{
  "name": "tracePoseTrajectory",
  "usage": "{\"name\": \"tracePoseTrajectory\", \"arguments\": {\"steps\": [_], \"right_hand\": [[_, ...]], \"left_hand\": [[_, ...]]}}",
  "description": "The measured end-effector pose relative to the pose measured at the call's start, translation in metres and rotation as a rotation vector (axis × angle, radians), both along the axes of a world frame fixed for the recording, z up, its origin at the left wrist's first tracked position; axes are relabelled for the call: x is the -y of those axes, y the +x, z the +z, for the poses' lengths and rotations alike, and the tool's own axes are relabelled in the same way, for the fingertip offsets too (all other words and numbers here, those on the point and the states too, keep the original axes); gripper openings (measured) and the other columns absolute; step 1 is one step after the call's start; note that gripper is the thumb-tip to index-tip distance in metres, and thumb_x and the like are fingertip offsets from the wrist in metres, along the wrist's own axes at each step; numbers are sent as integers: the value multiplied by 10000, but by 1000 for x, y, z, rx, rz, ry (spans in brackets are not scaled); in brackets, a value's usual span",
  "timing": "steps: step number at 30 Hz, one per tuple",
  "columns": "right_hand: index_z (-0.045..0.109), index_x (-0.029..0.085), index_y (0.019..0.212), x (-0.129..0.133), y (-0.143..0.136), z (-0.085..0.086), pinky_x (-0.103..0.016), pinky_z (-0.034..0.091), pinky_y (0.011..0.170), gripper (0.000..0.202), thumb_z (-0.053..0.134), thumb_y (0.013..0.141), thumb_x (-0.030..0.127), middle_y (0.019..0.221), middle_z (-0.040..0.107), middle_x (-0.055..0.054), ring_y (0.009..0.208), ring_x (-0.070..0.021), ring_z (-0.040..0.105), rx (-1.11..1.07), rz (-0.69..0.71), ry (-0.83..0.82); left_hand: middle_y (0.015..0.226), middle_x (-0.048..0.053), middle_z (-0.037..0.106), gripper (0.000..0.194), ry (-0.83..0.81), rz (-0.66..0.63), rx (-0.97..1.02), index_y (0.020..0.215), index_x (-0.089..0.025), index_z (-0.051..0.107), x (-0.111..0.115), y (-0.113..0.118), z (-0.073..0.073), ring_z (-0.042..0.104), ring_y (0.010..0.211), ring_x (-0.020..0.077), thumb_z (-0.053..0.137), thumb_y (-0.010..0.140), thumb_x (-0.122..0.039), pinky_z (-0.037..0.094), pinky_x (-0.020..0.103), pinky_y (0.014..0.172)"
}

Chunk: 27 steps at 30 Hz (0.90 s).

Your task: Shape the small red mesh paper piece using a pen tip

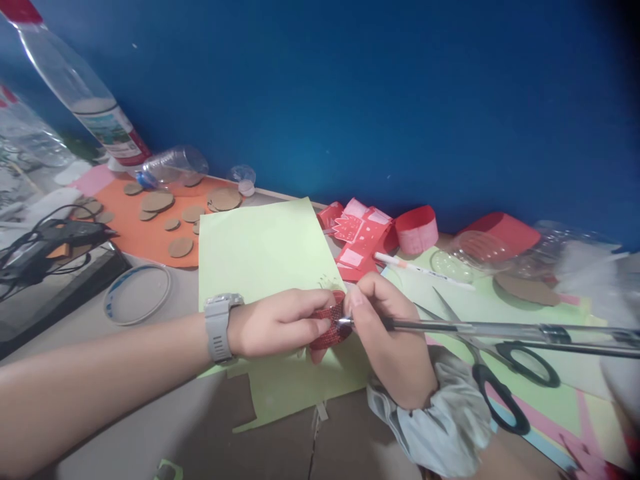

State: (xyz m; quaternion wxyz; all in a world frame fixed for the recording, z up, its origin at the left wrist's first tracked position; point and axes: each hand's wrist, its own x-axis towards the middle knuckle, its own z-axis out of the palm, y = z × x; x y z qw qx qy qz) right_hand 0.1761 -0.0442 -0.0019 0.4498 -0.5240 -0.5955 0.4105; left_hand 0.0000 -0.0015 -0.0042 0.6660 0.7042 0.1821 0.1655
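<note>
My left hand (280, 327), with a grey watch (219, 330) on its wrist, is closed on a small red dotted piece (336, 337), which looks like a curled strip. Facing it, my right hand (393, 340) grips a pen (525, 331) with a silver tip, dark front part and clear barrel. The pen's tip meets the red piece between the two hands. Part of the red piece is hidden by my fingers. Beneath both hands lies a light green sheet (260, 247) with a cut lower edge.
Scissors (480, 360) lie partly opened right of my right hand. Behind are red paper cutouts (367, 230), a red ring (417, 230) and a white marker (420, 268). Cardboard discs (157, 201), a tall bottle (95, 107), a glue gun (60, 240) and a tape roll (137, 295) are left.
</note>
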Motion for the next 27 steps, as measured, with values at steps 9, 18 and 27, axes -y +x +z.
{"name": "tracePoseTrajectory", "arguments": {"steps": [9, 18, 27], "right_hand": [[393, 218, 648, 1, 0, 0, -237, 297, 475, 253, 446, 892, 177, 570, 356, 52, 515, -104, 339, -3, -2, -4], [391, 217, 643, 1, 0, -1, -242, 303, 486, 248, 465, 876, 170, 572, 365, 47, 525, -108, 346, -11, -11, -8], [382, 218, 646, 1, -1, 1, -242, 283, 465, 265, 438, 903, 185, 562, 355, 56, 501, -99, 323, -33, -2, -4]], "left_hand": [[711, 34, 618, 164, -2, 0, 2, 876, -163, 454, 0, 0, 0, 577, 651, 145, 390, 1002, -246, 476, 257, 671], [718, 31, 617, 173, -2, -4, 1, 869, -168, 450, 1, -1, 0, 581, 658, 141, 394, 1004, -261, 474, 244, 678], [722, 36, 617, 158, 5, -6, 6, 882, -159, 463, 0, -1, 0, 591, 665, 143, 389, 1003, -230, 467, 238, 677]]}}
